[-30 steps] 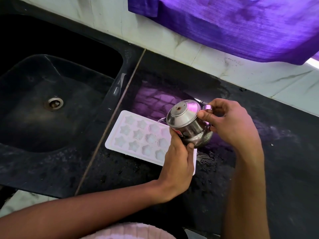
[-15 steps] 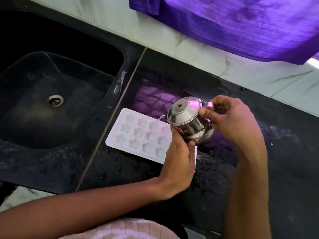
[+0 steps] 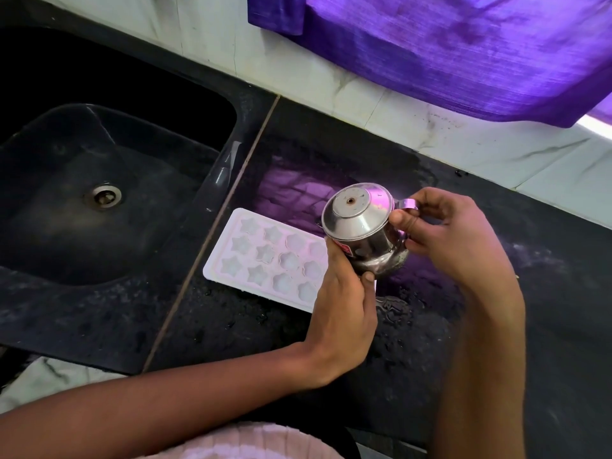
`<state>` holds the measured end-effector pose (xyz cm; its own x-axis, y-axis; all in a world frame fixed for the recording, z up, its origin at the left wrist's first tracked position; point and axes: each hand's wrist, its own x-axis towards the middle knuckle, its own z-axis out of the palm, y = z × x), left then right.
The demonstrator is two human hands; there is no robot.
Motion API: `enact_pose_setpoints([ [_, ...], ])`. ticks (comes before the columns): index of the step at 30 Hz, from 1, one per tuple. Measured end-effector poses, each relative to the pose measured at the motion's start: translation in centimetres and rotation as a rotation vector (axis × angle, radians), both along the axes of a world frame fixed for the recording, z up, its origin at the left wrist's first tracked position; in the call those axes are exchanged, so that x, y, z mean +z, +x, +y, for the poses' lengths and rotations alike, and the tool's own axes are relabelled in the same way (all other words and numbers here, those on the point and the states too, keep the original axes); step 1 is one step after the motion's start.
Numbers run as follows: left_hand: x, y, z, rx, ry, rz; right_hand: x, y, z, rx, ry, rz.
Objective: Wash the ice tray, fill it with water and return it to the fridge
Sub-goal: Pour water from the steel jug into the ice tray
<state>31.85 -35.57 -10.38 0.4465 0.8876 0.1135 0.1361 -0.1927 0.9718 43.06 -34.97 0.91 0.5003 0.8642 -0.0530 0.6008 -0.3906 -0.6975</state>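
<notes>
Right hand (image 3: 450, 240): your fingers pinch the handle of the steel kettle (image 3: 364, 231)
Left hand (image 3: 344, 299): curled under its belly
Ice tray (image 3: 265, 256): on the counter (image 3: 546, 293), kettle's 8 o'clock; spout hidden
Risk: tip too fast and water overshoots the star cells; wet steel may slip

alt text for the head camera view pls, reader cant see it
Two bare hands tilt a small lidded steel kettle over a white plastic ice tray with star-shaped moulds on a wet black stone counter: the right hand holds the handle, the left hand steadies the body. A black sink lies to the left, and purple cloth hangs over the white tiled wall behind.
</notes>
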Motion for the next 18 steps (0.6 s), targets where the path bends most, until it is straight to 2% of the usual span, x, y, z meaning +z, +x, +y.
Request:
enact_pose_setpoints([
  [18, -0.1, -1.0, -2.4, -0.021, -0.033, 0.032, 0.6, -1.4, -0.6, 0.071, -0.12, -0.214],
])
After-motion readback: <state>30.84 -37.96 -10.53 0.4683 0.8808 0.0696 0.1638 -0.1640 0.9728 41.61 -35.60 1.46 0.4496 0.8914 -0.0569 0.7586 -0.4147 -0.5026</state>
